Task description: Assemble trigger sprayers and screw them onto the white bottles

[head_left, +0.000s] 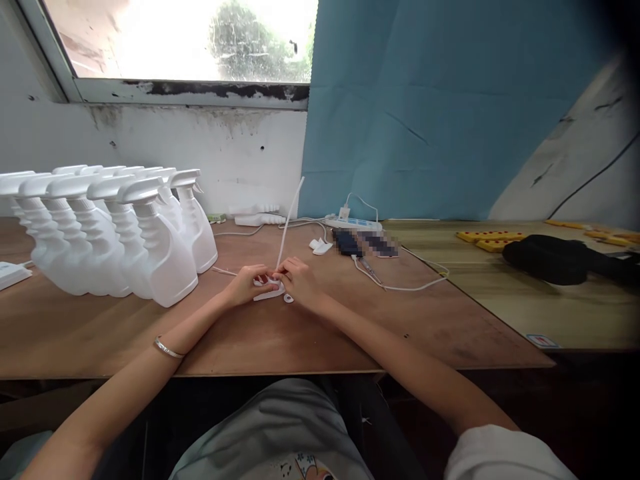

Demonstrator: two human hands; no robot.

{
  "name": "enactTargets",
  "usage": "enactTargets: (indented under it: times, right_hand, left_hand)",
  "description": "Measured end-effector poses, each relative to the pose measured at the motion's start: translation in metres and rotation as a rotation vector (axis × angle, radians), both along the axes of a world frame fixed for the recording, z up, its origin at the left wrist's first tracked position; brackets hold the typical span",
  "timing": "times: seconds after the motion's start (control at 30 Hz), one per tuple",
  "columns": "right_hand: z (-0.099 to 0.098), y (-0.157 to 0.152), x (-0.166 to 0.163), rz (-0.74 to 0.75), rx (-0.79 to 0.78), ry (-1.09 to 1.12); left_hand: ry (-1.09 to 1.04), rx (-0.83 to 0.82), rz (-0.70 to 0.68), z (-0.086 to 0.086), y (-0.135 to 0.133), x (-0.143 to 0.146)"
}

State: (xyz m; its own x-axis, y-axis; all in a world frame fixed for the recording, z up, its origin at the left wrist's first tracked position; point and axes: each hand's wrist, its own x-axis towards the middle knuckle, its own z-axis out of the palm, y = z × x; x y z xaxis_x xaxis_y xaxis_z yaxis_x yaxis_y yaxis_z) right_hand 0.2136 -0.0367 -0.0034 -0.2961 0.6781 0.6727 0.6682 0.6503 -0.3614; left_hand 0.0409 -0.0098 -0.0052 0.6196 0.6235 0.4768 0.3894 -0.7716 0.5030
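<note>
My left hand and my right hand meet at the middle of the brown table. Both are closed around a small white spray trigger head that rests on the tabletop. A thin white dip tube rises from it, slanting up and to the right. My left wrist wears a silver bangle. Several white spray bottles with trigger tops stand in rows just left of my hands.
Behind my hands lie a white power strip with cables, a loose white trigger part and more white parts by the wall. Right of them are yellow pieces and a black object on a lighter table.
</note>
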Motion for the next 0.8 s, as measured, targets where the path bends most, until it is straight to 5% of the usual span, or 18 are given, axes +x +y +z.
enactTargets:
  times: [0.27, 0.67, 0.8]
  right_hand:
    - [-0.003, -0.007, 0.007, 0.172, -0.118, 0.185]
    - [-0.006, 0.000, -0.001, 0.088, -0.132, 0.235]
    - [-0.012, 0.003, 0.006, 0.187, -0.249, 0.340]
  left_hand:
    - [0.016, -0.004, -0.016, 0.002, -0.001, -0.001]
    - [0.035, 0.031, 0.010, -0.001, -0.001, 0.000]
    - [0.067, 0.047, 0.026, -0.002, -0.002, 0.001]
